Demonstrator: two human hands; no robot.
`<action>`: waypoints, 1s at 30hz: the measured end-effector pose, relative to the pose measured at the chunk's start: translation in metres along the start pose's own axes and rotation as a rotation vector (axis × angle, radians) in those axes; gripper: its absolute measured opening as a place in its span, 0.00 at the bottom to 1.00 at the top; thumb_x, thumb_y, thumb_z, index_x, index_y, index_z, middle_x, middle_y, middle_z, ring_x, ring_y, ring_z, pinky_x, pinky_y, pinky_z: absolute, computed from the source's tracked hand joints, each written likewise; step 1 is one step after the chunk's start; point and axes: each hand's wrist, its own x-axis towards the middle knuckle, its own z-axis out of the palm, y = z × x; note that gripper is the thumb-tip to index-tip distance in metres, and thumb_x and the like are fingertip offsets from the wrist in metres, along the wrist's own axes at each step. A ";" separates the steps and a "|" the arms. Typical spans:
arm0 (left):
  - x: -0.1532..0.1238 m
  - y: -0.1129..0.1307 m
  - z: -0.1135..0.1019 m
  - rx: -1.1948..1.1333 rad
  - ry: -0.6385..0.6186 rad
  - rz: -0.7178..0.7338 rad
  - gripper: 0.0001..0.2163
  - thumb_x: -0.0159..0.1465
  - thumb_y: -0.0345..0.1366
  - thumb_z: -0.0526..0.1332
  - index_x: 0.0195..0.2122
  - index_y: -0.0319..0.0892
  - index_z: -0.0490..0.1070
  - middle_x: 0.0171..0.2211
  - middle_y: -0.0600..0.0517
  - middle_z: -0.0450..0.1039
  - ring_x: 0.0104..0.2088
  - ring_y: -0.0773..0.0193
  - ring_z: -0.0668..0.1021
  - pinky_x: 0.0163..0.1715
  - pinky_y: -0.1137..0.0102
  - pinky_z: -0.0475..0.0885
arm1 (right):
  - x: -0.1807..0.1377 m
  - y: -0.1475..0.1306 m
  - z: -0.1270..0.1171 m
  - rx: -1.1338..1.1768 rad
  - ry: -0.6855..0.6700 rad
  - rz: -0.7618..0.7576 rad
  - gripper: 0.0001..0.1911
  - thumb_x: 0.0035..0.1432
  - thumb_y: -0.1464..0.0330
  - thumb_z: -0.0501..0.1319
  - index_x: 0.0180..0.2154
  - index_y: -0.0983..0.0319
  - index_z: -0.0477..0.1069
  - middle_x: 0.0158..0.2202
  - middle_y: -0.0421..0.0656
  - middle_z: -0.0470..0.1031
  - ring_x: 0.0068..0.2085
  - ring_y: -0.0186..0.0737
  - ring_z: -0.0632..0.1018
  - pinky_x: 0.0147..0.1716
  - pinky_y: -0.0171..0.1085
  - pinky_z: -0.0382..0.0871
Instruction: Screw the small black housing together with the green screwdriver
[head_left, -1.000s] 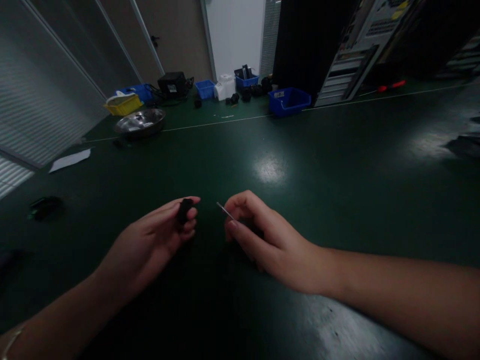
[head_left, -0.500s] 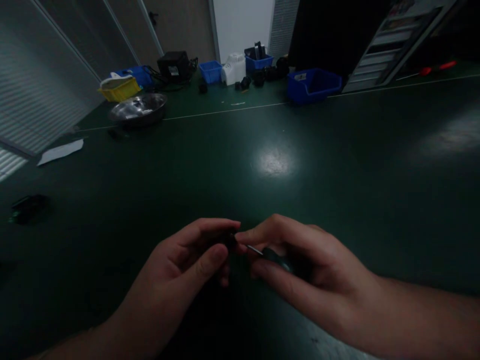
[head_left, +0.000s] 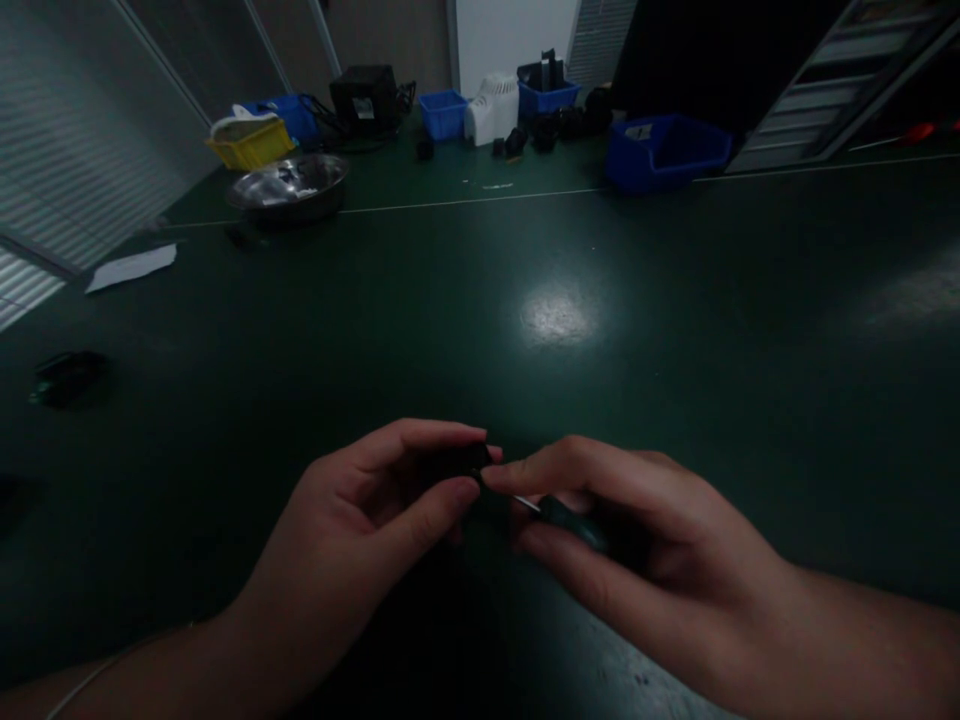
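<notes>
My left hand [head_left: 375,530] is closed around a small black part [head_left: 466,460], gripped between thumb and fingers. The part is dark and half hidden, so its kind does not show. In my right hand [head_left: 645,540] lies a screwdriver [head_left: 571,522] with a dark green handle and a thin metal shaft. My right index fingertip touches the end of the black part that faces right. The screwdriver's tip is hidden behind that finger. Both hands are held close together above the green tabletop [head_left: 420,320].
A steel bowl [head_left: 291,188], a yellow basket [head_left: 255,145] and a black box with cables [head_left: 364,100] stand at the back left. Blue bins [head_left: 667,155], a white plastic housing [head_left: 495,108] and several black parts line the back. At left lie a paper strip [head_left: 133,267] and a dark object [head_left: 69,378].
The view has shifted, so the background sits higher and farther right. My left fingers show more of the black part; my right index fingertip stays at its end.
</notes>
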 end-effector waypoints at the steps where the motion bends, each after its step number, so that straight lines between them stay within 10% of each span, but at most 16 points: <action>1: 0.001 0.001 0.000 0.027 0.009 0.016 0.10 0.61 0.29 0.69 0.40 0.53 0.81 0.34 0.60 0.83 0.28 0.74 0.80 0.26 0.88 0.73 | 0.001 -0.001 -0.001 -0.022 0.004 0.001 0.13 0.62 0.72 0.63 0.48 0.56 0.75 0.38 0.43 0.83 0.39 0.41 0.83 0.36 0.34 0.78; 8: 0.002 -0.002 -0.001 0.189 0.054 0.140 0.11 0.60 0.29 0.69 0.41 0.54 0.80 0.39 0.61 0.85 0.40 0.70 0.84 0.38 0.87 0.75 | 0.005 -0.006 0.003 -0.157 -0.016 0.017 0.12 0.61 0.68 0.65 0.47 0.55 0.77 0.35 0.43 0.84 0.35 0.42 0.83 0.33 0.35 0.78; 30: 0.007 -0.001 -0.005 0.165 -0.038 0.086 0.10 0.59 0.30 0.70 0.38 0.53 0.81 0.35 0.58 0.85 0.37 0.64 0.85 0.37 0.79 0.79 | 0.004 0.007 -0.007 0.039 -0.186 0.035 0.10 0.63 0.77 0.61 0.44 0.59 0.72 0.36 0.37 0.78 0.34 0.32 0.77 0.32 0.30 0.70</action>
